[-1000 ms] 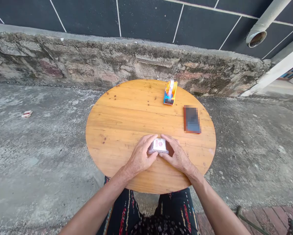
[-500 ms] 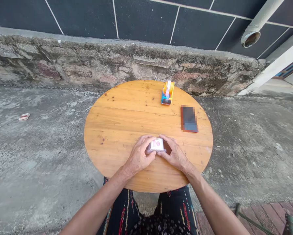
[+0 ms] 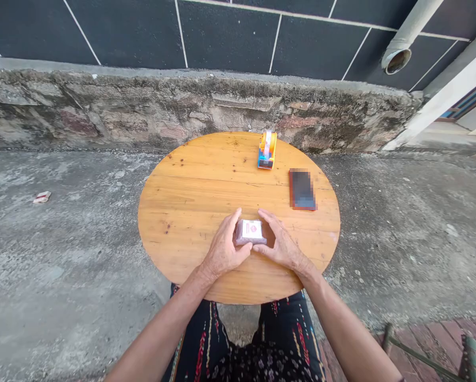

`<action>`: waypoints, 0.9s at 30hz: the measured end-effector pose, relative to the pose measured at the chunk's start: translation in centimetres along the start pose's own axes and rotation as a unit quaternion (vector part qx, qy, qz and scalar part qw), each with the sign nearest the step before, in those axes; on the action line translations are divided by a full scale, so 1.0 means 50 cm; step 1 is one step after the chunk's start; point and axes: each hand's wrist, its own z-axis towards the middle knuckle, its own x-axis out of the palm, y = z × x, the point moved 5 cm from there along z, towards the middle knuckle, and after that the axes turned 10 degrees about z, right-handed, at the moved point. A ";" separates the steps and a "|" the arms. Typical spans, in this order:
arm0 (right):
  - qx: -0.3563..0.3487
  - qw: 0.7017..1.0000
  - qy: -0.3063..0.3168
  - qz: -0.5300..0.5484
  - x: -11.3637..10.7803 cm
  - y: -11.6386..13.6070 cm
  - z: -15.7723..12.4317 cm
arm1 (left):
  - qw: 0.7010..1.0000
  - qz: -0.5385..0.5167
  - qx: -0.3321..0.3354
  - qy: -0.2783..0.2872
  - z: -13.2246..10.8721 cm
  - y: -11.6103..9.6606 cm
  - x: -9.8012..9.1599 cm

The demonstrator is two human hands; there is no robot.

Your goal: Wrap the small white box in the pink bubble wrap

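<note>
A small white packet with a pink mark [image 3: 252,229], in clear wrapping, lies on the round wooden table [image 3: 182,212] near its front. At its left side is my left hand [image 3: 227,248], thumb and fingers apart, curved around that end. My right hand [image 3: 281,243] curves around the right side in the same way, its thumb by the packet's front edge. The fingers of both hands are spread, and neither is closed on the packet. Whether the thumbs touch the wrapping is hard to tell.
A yellow and blue tape dispenser [image 3: 267,150] stands at the table's back edge. A dark phone-like object with a red edge [image 3: 302,189] lies at the back right. Behind the table runs a low stone wall [image 3: 142,114]. A metal frame [image 3: 421,355] is at the lower right.
The fingers of both hands have opened away from the packet's top, leaving more of it uncovered. The whole view has shifted slightly.
</note>
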 end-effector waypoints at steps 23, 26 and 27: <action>-0.016 0.997 -0.039 -0.059 0.000 0.015 -0.032 | 0.995 0.102 -0.012 0.010 0.000 0.000 0.008; -0.013 0.998 -0.040 -0.055 -0.003 0.018 -0.034 | 0.995 0.095 -0.010 0.005 0.000 -0.001 0.007; -0.014 0.998 -0.045 -0.049 -0.005 0.020 -0.034 | 0.996 0.093 -0.009 0.005 0.000 -0.002 0.005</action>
